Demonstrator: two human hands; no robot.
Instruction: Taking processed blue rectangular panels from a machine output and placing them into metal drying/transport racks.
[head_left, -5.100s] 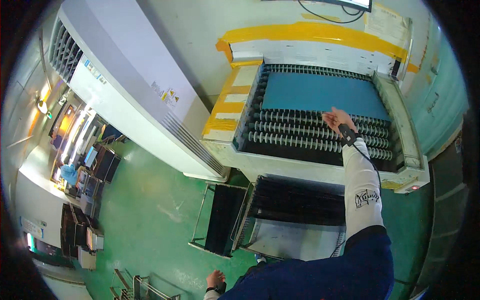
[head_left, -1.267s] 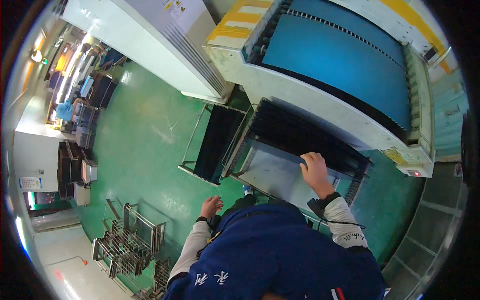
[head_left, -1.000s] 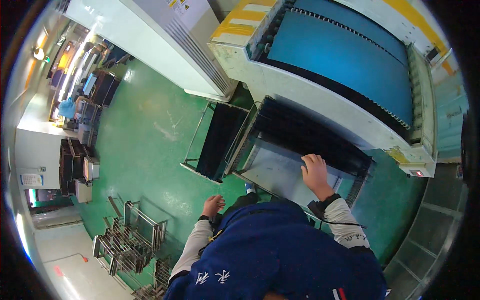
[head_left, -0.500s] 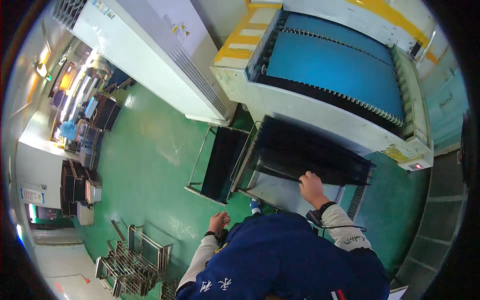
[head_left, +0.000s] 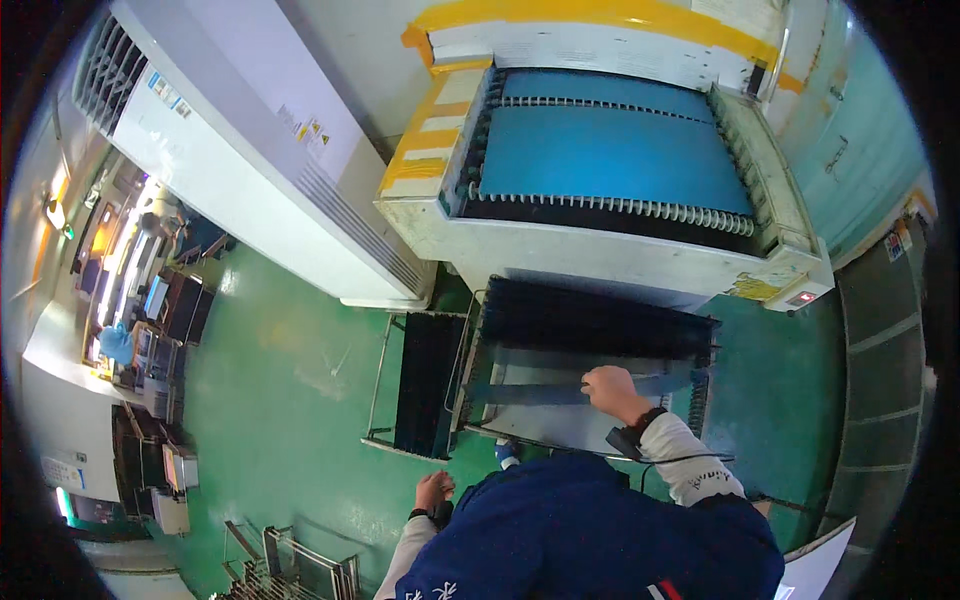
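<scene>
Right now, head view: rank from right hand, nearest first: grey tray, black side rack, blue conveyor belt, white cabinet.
From the right hand:
1. Grey tray, under the hand.
2. Black side rack, to its left.
3. Blue conveyor belt, above.
4. White cabinet, far upper left.

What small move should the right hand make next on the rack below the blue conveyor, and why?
Probably lift the dark strip clear: the right hand grips its end where it lies across the slotted rack, while the left hand hangs free.

Head-worn fisheye, steeply down, from well above.
</scene>
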